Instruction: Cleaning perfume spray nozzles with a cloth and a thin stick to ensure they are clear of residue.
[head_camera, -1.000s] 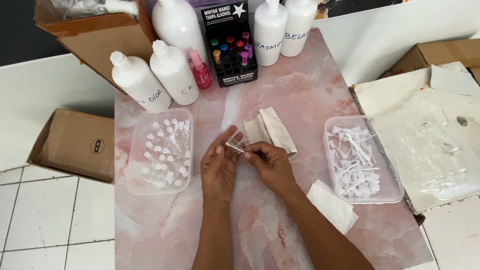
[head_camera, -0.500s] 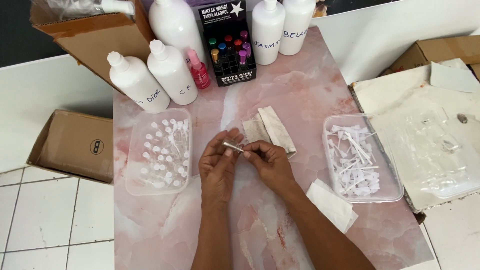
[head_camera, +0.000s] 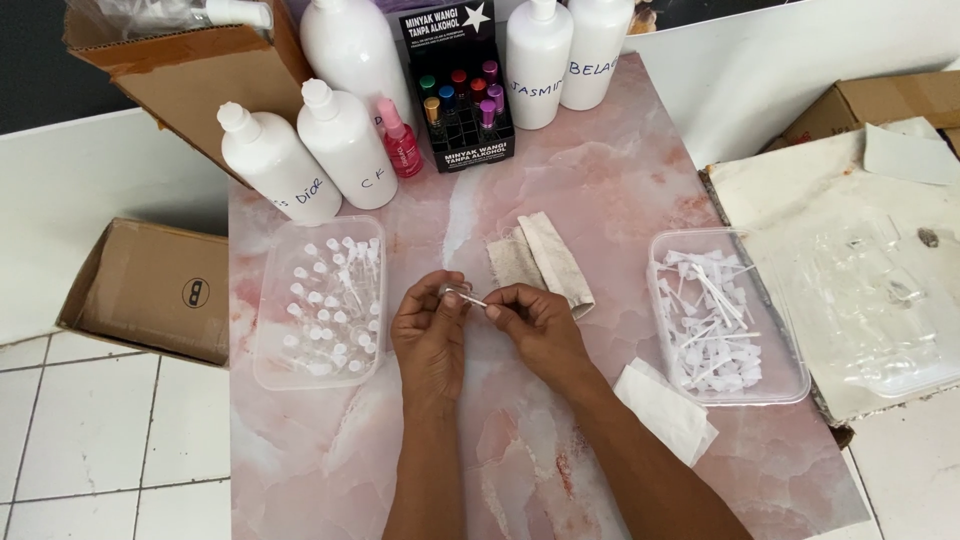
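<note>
Pinching a tiny clear vial (head_camera: 452, 292) in the left hand (head_camera: 428, 335) mid-tabletop, while the right hand (head_camera: 535, 325) grips a thin white stick (head_camera: 474, 299) lying roughly level, its tip at the vial's mouth.

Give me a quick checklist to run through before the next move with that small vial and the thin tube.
1. Left hand has the small clear vial at its fingertips: ok.
2. Right hand pinches the thin tube piece, which points at the vial: ok.
3. Tube fully seated in the vial: cannot tell, too small.
4. Left tray with small capped vials within reach: ok.
5. Right tray of white tube parts within reach: ok.
6. Folded cloth lies apart from both hands: ok.
</note>
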